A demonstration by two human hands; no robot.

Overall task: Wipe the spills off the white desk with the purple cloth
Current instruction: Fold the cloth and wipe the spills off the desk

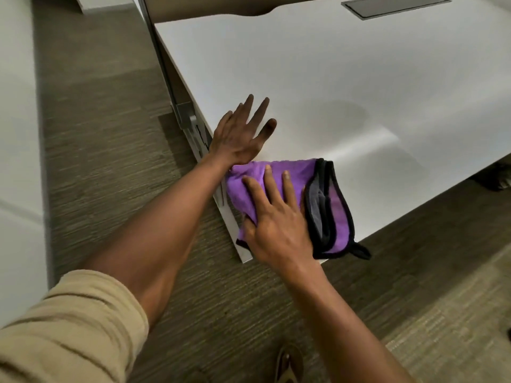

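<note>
The purple cloth [293, 172], edged in black with a grey underside folded over, lies on the near left corner of the white desk [331, 73]. My right hand [276, 217] presses flat on the cloth with straight, spread fingers. My left hand [243, 131] rests flat on the bare desk just beyond the cloth, fingers spread. A faint ring-shaped smear [343, 114] shows on the desk surface to the right of my left hand.
A grey cable hatch [395, 5] is set into the far side of the desk. A metal desk leg bracket [188, 120] stands at the desk's left edge. Striped carpet [110, 161] lies below, with a white panel [19, 134] at the left.
</note>
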